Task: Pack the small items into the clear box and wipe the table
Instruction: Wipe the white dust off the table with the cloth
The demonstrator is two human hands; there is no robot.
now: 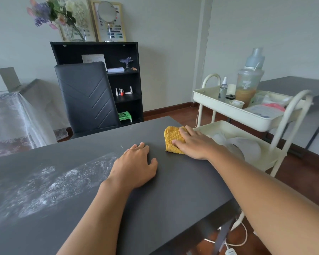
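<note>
Head view: a folded yellow cloth lies on the dark tabletop near its far right corner, its long axis running from the near side to the far side of the top, tilted slightly to the right. The right hand lies flat on the cloth, fingers straight and spread, pressing it down; its grip is wide, nothing pinched. The left hand rests palm down on the bare tabletop just beside the cloth, to its left and nearer the person, fingers relaxed and lightly bent, holding nothing.

The cloth sits close to the right edge and not far from the far edge. To its left the top stretches wide, and a whitish smeared patch covers the near left part.

A cream trolley stands just beside the right edge, with a large drink shaker, a spray bottle and a small cup on its upper tray. A black chair stands at the far edge, a black shelf unit behind it. White cables lie on the floor under the near right corner.
</note>
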